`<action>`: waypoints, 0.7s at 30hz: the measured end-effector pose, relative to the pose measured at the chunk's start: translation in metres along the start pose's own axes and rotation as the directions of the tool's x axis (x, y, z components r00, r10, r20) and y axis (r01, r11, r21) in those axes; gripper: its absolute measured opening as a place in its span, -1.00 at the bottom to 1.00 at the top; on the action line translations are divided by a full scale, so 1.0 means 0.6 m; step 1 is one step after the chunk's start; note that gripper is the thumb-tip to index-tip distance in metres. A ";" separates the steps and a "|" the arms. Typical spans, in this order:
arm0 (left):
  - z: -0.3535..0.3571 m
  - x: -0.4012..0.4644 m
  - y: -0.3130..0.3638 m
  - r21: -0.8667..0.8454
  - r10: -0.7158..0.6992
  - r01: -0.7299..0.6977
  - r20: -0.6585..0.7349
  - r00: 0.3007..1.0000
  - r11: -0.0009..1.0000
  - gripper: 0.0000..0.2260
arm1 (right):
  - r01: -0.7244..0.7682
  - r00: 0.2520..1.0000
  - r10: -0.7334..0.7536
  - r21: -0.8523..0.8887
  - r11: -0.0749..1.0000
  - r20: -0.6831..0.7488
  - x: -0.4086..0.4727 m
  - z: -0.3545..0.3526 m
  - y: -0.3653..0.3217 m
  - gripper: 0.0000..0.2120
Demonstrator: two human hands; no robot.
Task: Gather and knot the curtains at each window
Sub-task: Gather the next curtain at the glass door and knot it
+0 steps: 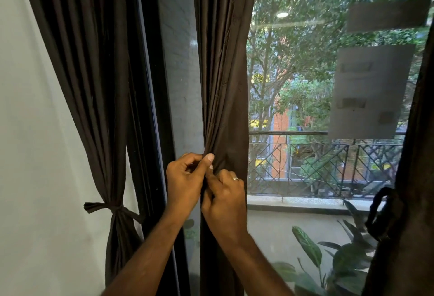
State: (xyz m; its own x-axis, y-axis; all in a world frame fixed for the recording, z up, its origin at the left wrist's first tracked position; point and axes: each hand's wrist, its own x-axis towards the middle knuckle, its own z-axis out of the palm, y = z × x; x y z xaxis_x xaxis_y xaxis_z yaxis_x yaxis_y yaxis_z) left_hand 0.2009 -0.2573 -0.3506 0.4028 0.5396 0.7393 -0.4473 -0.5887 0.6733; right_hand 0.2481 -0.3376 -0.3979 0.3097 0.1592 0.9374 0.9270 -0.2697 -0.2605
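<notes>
A dark brown curtain [223, 60] hangs in the middle, bunched into narrow folds at waist height. My left hand [184, 180] pinches the folds between thumb and fingers on the curtain's left edge. My right hand [226, 199], with a ring on one finger, grips the same bunch just below and to the right, touching the left hand. On the left, another dark curtain [89, 60] is gathered and tied with a knotted band [115, 210]. A third dark curtain [413, 178] fills the right edge, with a dark loop [378, 213] on it.
A black window frame [150, 107] stands between the left and middle curtains. A white wall [35, 154] lies at the left. Behind the glass are a balcony railing [328, 164], leafy plants [328, 260] and trees. Grey sheets [368, 91] are stuck on the pane.
</notes>
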 end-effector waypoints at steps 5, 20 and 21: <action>-0.007 0.008 -0.001 0.055 -0.005 0.004 0.018 1.000 0.998 -0.84 | -0.027 0.992 0.004 0.171 0.985 0.130 -0.007 -0.013 0.013 -0.67; -0.013 0.007 0.008 0.053 -0.025 0.023 0.034 0.999 0.998 -0.77 | -0.612 0.715 0.692 0.566 0.552 0.098 0.022 -0.040 0.108 -0.56; -0.013 0.006 0.010 0.050 -0.025 0.023 0.047 0.999 0.998 -0.77 | -0.649 0.695 0.701 0.561 0.514 0.162 0.025 -0.038 0.111 -0.50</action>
State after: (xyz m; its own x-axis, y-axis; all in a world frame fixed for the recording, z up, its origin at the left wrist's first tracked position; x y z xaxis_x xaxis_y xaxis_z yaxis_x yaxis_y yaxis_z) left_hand 0.1933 -0.2539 -0.3441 0.4514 0.5251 0.7215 -0.3976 -0.6055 0.6894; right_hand 0.3098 -0.3747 -0.3960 0.8991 0.0757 0.4312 0.3938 0.2904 -0.8721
